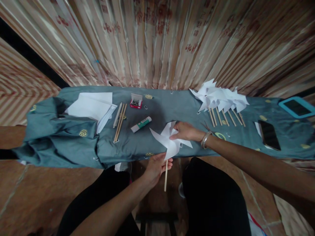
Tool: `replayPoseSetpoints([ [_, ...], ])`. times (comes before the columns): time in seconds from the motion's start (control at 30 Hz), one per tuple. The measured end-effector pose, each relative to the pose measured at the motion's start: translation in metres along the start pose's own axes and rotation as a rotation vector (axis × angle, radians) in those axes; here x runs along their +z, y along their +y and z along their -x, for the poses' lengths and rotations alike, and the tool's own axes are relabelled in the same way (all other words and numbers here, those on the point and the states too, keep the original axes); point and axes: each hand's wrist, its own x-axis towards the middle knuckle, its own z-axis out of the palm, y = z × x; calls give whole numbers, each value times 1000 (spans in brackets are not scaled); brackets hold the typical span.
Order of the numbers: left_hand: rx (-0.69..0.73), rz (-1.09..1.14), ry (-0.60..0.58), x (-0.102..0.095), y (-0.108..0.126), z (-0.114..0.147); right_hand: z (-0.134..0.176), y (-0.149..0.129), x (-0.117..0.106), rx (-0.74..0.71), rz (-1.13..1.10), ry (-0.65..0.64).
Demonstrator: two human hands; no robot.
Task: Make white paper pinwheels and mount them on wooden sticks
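A white paper pinwheel (169,141) on a thin wooden stick (166,180) is held over the front edge of the cloth-covered table. My left hand (157,167) is closed around the stick just below the paper blades. With thumb and fingers, my right hand (183,131) pinches the upper right part of the blades near the centre. A green-and-white glue stick (141,124) lies a little left of the pinwheel. Just right of my right hand are scissors (220,135), partly covered by my forearm.
Finished-looking pinwheels (219,95) lie in an overlapping row at the back right. Leftward are loose sticks (120,123), a small red box (136,101) of metal pins and white paper sheets (92,106). A dark phone (269,134) and a blue-framed tablet (297,107) rest at the right.
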Motion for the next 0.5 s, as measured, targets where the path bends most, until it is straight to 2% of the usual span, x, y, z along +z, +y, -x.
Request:
replayPoseSetpoints([
  [0.27,-43,-34,-24,4,-4,0,-4,-7,-10,-24,117,-97],
  [0.5,-63,-35,-11,7,-6,-4,-7,-9,-11,2,106,-134],
])
